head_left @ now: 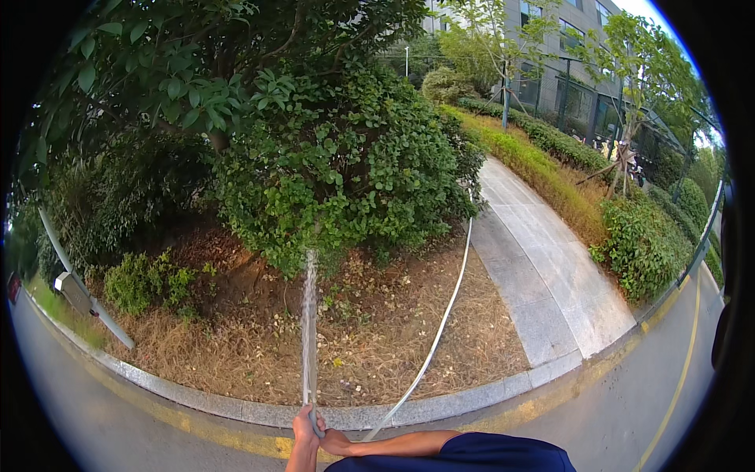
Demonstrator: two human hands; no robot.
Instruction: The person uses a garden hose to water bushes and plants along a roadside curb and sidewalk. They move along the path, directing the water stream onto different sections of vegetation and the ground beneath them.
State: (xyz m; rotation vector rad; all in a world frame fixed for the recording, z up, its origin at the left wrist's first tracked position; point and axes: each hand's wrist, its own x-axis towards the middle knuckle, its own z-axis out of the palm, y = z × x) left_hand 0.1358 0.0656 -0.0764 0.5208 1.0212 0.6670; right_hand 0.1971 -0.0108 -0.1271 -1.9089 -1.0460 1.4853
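Both hands close on the hose end at the lower edge: left hand [305,429] wrapped round the nozzle [313,421], right hand [336,443] in a tight grip just behind it. Water jet [310,315] shoots toward the bush [346,165]. White hose [440,315] trails across dry grass [393,330] beside the paved path [543,267].

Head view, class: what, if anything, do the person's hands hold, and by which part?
Both hands, left hand and right hand, grip the white hose at its outlet end, where the water jet leaves it.
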